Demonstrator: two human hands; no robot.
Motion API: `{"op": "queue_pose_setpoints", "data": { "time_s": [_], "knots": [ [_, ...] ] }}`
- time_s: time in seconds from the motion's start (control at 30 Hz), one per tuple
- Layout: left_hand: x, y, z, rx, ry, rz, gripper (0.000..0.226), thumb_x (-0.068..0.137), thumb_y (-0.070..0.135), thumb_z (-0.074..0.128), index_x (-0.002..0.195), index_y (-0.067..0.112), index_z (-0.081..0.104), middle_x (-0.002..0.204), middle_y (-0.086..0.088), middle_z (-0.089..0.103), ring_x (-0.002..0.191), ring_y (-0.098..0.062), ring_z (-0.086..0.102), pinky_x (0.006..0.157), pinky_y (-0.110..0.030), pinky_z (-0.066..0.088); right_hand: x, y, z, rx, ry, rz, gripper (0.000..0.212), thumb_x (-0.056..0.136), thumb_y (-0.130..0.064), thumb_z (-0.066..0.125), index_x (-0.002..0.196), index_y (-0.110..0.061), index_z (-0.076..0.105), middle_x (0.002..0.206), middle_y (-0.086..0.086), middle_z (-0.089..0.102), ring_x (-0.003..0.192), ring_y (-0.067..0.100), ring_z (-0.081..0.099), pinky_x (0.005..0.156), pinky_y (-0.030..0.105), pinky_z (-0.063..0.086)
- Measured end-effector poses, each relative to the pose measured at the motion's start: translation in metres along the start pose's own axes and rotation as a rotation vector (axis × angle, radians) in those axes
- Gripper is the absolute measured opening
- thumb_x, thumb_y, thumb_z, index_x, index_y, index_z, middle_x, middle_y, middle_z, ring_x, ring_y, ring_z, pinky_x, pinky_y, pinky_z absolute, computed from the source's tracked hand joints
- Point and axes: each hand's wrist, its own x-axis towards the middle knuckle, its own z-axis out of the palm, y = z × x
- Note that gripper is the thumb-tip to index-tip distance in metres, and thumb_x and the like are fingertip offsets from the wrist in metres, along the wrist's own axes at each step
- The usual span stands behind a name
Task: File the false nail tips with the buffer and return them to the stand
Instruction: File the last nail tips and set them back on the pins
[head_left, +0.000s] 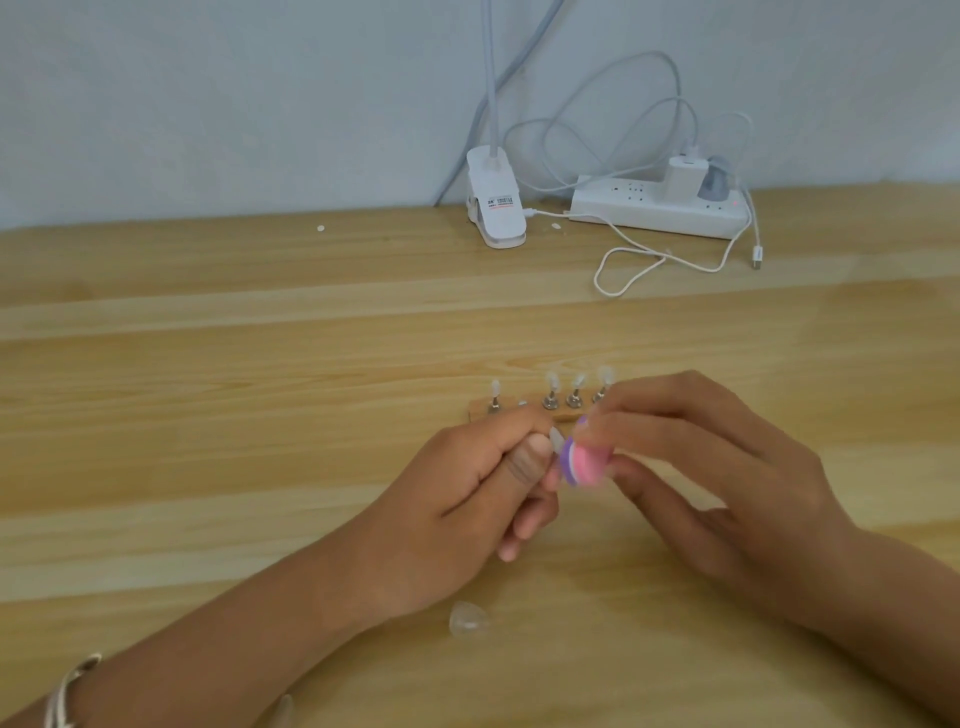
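My left hand (483, 488) pinches a clear false nail tip (556, 441) between thumb and fingers. My right hand (711, 467) grips a small pink and purple buffer block (584, 460) by its end. The buffer's purple face lies against the tip. Just behind my hands lies the wooden stand (480, 408), partly hidden by them. Several metal holders stand on it with clear tips on top. One holder position (522, 404) between the first and second tips shows no tip.
A clear plastic piece (467, 618) lies on the wooden table near my left wrist. At the back stand a white clip lamp (493, 208), a white power strip (660, 208) with plugs, and a loose white cable (675, 260).
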Motion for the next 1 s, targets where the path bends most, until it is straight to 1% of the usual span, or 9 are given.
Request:
{"op": "queue_pose_setpoints", "data": {
  "time_s": [0.1,0.23,0.4,0.5,0.63,0.73,0.83,0.93,1.0],
  "knots": [
    [-0.001,0.0,0.0,-0.008,-0.01,0.004,0.032,0.099,0.035,0.037,0.081,0.012,0.05,0.061,0.003,0.049,0.051,-0.014,0.046,0.053,-0.023,0.041,-0.003,-0.006,0.005,0.014,0.0,-0.059,0.025,0.094,0.0,0.061,0.116,-0.013,0.067,0.109,0.008,0.064,0.099,0.019,0.063,0.089,0.025,0.048],
    [0.0,-0.001,0.0,-0.015,-0.016,-0.011,0.03,0.099,0.036,0.036,0.081,0.016,0.049,0.059,0.006,0.048,0.05,-0.014,0.045,0.053,-0.023,0.041,-0.001,0.002,0.001,-0.023,0.018,0.012,0.019,0.095,-0.004,0.06,0.11,-0.007,0.071,0.107,0.012,0.066,0.099,0.023,0.064,0.09,0.027,0.05],
    [0.0,-0.001,0.0,0.002,-0.019,0.005,0.032,0.099,0.036,0.036,0.081,0.014,0.05,0.06,0.005,0.049,0.049,-0.013,0.047,0.053,-0.022,0.041,-0.002,-0.005,0.004,-0.018,0.009,-0.036,0.022,0.097,-0.005,0.06,0.115,-0.015,0.068,0.108,0.01,0.065,0.099,0.019,0.062,0.091,0.023,0.047],
    [-0.001,0.0,0.0,-0.003,-0.015,0.0,0.029,0.098,0.036,0.037,0.08,0.017,0.05,0.059,0.006,0.049,0.049,-0.013,0.046,0.053,-0.02,0.04,-0.001,-0.001,0.002,-0.036,0.043,0.008,0.021,0.094,-0.004,0.061,0.113,-0.006,0.071,0.107,0.012,0.066,0.097,0.021,0.063,0.091,0.024,0.048],
    [0.0,0.0,0.0,0.03,-0.005,0.025,0.031,0.098,0.034,0.039,0.08,0.012,0.052,0.059,0.008,0.05,0.049,-0.011,0.048,0.052,-0.021,0.042,-0.005,-0.008,0.007,-0.026,0.013,-0.064,0.025,0.097,-0.004,0.06,0.122,-0.011,0.064,0.114,0.005,0.061,0.1,0.017,0.06,0.091,0.023,0.046],
    [0.0,0.0,0.0,0.02,-0.004,0.018,0.028,0.098,0.035,0.038,0.079,0.017,0.051,0.058,0.01,0.047,0.049,-0.011,0.046,0.053,-0.021,0.041,-0.002,0.01,-0.001,-0.092,0.025,0.046,0.024,0.093,0.0,0.063,0.114,-0.007,0.071,0.107,0.011,0.064,0.098,0.019,0.061,0.094,0.021,0.046],
    [0.0,0.0,0.0,0.021,-0.002,0.011,0.029,0.098,0.037,0.038,0.08,0.018,0.051,0.058,0.01,0.047,0.049,-0.012,0.045,0.054,-0.021,0.041,0.002,0.011,-0.006,-0.082,0.094,0.142,0.025,0.089,0.001,0.065,0.113,-0.009,0.065,0.103,0.012,0.065,0.096,0.017,0.062,0.093,0.018,0.045],
    [0.0,-0.001,0.0,0.022,-0.007,0.004,0.032,0.098,0.037,0.038,0.083,0.011,0.052,0.059,0.009,0.048,0.049,-0.013,0.046,0.053,-0.022,0.041,-0.002,-0.007,0.002,-0.019,0.053,0.048,0.023,0.094,-0.006,0.063,0.114,-0.015,0.067,0.106,0.01,0.065,0.098,0.017,0.062,0.093,0.02,0.046],
    [-0.001,-0.001,0.0,0.013,-0.017,-0.003,0.032,0.098,0.037,0.038,0.082,0.013,0.052,0.059,0.008,0.049,0.049,-0.013,0.046,0.052,-0.022,0.041,-0.003,-0.008,0.003,-0.035,0.028,0.009,0.021,0.095,-0.007,0.062,0.114,-0.011,0.07,0.106,0.011,0.066,0.096,0.02,0.063,0.09,0.023,0.048]
  ]
}}
